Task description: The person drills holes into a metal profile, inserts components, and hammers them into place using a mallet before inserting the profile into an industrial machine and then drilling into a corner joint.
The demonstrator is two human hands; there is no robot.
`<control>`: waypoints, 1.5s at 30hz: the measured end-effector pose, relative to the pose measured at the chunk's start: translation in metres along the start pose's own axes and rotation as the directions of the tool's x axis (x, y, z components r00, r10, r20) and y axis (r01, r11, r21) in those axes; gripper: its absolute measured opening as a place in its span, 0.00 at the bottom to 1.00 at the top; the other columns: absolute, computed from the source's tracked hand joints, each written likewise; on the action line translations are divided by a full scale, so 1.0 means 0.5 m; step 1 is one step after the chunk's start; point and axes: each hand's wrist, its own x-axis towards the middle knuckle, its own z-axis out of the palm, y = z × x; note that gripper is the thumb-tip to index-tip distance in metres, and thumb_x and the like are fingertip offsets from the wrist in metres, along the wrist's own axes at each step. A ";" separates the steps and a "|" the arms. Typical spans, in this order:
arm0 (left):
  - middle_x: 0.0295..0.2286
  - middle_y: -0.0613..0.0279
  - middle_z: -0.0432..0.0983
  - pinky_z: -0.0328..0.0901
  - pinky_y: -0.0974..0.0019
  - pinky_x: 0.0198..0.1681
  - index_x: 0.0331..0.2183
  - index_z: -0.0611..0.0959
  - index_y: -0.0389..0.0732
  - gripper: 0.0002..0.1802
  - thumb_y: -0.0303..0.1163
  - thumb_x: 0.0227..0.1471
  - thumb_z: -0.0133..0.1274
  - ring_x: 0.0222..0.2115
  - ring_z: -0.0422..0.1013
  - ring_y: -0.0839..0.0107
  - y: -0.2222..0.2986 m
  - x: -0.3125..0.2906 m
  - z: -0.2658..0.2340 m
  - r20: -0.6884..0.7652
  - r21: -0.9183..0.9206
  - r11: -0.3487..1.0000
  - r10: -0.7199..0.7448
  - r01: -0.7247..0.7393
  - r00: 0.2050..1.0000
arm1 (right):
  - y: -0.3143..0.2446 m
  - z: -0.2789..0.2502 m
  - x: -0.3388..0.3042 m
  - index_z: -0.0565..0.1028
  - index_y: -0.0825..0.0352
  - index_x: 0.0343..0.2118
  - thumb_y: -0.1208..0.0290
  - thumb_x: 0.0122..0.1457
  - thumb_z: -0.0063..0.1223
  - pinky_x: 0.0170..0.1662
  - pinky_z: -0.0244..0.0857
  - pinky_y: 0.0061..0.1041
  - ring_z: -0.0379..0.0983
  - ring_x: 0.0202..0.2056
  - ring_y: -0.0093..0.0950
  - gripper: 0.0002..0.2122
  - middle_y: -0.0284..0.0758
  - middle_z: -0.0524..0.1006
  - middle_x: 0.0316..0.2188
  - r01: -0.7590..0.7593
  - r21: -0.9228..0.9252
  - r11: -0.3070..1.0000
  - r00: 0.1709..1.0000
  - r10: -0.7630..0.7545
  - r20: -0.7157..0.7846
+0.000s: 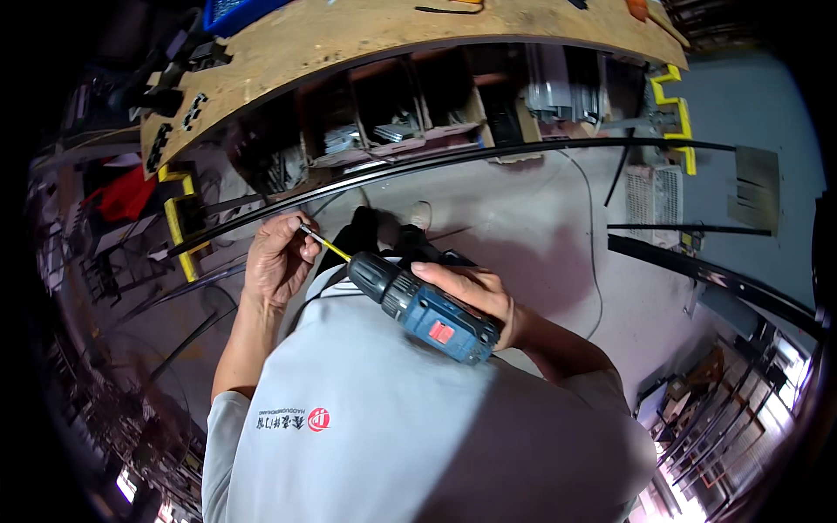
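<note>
My right hand (475,292) is wrapped round a blue and black cordless drill (427,309), held close in front of my chest. Out of its black chuck runs a long thin yellow bit (336,249), aimed up and to the left. The fingers of my left hand (281,253) pinch together at the tip of that bit; a small dark piece shows there, too small to name. Just beyond my hands a long dark metal profile (384,174) stretches across from left to right.
Yellow brackets (179,227) stand at the profile's left end, with another yellow bracket (684,122) at the right. Behind is a wooden workbench (349,44) over open compartments with metal parts. More dark profiles (715,275) lie right, near a white crate (654,200). A cable (593,227) crosses the floor.
</note>
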 end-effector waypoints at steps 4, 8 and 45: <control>0.28 0.59 0.76 0.63 0.75 0.29 0.36 0.83 0.31 0.10 0.30 0.63 0.58 0.26 0.66 0.76 -0.066 0.019 0.023 -0.040 -0.123 0.989 -0.083 0.078 0.996 | -0.027 -0.006 -0.045 0.69 0.78 0.61 0.81 0.50 0.66 0.41 0.74 0.35 0.79 0.34 0.37 0.33 0.44 0.81 0.36 -0.166 -0.138 0.976 0.986 0.163 -0.034; 0.28 0.58 0.77 0.68 0.74 0.31 0.36 0.82 0.32 0.10 0.30 0.64 0.57 0.26 0.70 0.74 -0.111 0.043 0.021 -0.019 -0.216 0.961 -0.179 0.171 0.984 | -0.017 0.029 -0.098 0.72 0.76 0.59 0.79 0.51 0.67 0.39 0.75 0.30 0.79 0.31 0.35 0.29 0.42 0.81 0.35 -0.234 -0.276 0.932 0.971 0.208 -0.119; 0.29 0.57 0.79 0.71 0.51 0.31 0.37 0.83 0.41 0.16 0.39 0.49 0.67 0.31 0.77 0.51 -0.049 0.235 -0.275 0.614 0.784 -0.354 0.323 -0.510 0.720 | -0.072 0.281 0.060 0.68 0.73 0.64 0.79 0.57 0.65 0.55 0.70 0.27 0.80 0.52 0.31 0.30 0.46 0.81 0.50 -0.689 -0.342 0.639 0.725 0.615 -0.309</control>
